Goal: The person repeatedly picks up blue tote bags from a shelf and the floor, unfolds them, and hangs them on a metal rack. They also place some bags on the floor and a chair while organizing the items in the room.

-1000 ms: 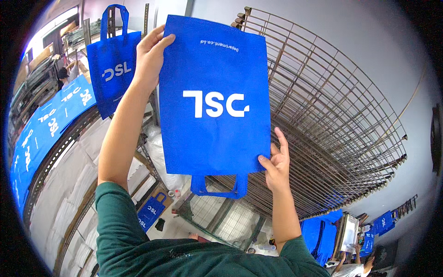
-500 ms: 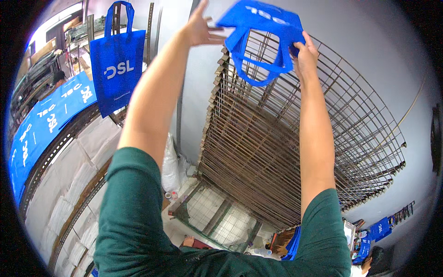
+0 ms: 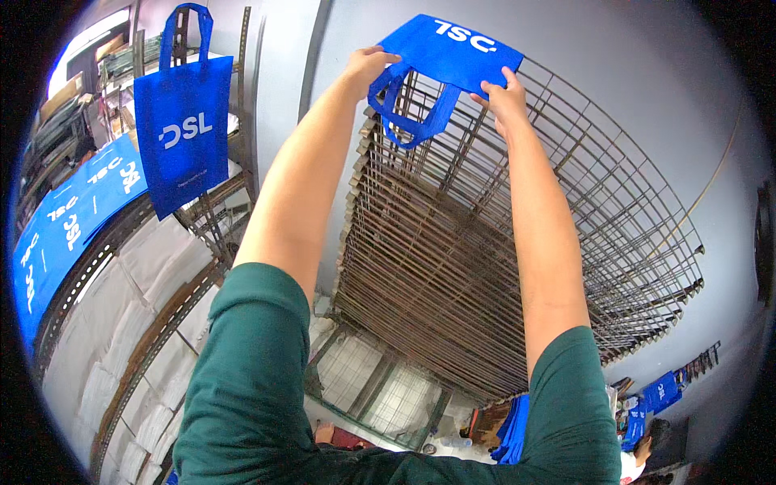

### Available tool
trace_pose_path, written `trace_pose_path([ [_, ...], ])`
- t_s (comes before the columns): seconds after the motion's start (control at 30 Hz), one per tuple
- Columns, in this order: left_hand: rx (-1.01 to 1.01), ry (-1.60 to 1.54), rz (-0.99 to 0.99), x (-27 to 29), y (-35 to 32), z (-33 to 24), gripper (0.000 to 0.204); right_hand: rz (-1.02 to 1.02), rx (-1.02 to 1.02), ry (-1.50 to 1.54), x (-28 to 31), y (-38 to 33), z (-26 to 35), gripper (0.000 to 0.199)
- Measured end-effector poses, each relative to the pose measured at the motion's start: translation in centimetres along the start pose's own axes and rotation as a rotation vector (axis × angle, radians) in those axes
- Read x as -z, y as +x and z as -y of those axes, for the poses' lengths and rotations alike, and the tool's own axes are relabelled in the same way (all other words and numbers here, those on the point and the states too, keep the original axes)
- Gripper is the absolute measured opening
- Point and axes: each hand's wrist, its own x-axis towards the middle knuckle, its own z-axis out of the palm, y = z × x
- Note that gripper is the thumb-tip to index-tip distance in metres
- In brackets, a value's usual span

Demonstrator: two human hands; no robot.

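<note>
Stretched between my raised hands at the top is a blue fabric tote bag (image 3: 449, 52), white print on its face and its handle loops (image 3: 420, 125) hanging toward me. My left hand (image 3: 368, 69) grips its left corner beside a handle. On the right edge, the thumb and fingers of my right hand (image 3: 505, 101) pinch the fabric. Just behind and below it stands a tall stack of wire drying racks (image 3: 453, 242). Whether the bag touches the top rack, I cannot tell.
Another blue tote bag (image 3: 184, 133) hangs from a metal shelf post on the left. Blue printed sheets (image 3: 77, 210) lie on the shelf above stacked pale material (image 3: 133, 275). More blue bags (image 3: 511, 428) hang low beneath the racks. Another person (image 3: 643, 449) is at the lower right.
My left hand, spread and apart from the bag before, now holds its left corner. The bag has been drawn flatter and its handles have swung left. My right hand has shifted slightly left and down.
</note>
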Motion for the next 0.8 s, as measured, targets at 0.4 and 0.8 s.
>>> trace_pose_path([
  [0.4, 0.231, -0.059, 0.076, 7.9, -4.2, 9.6, 0.070, -0.617, 0.568, -1.349, 31.4, -17.3, 0.0, 0.062],
  [0.8, 0.315, 0.021, 0.141, 1.7, -7.4, 20.2, 0.090, -0.954, -0.519, -0.673, 52.1, -30.4, -14.0, 0.126],
])
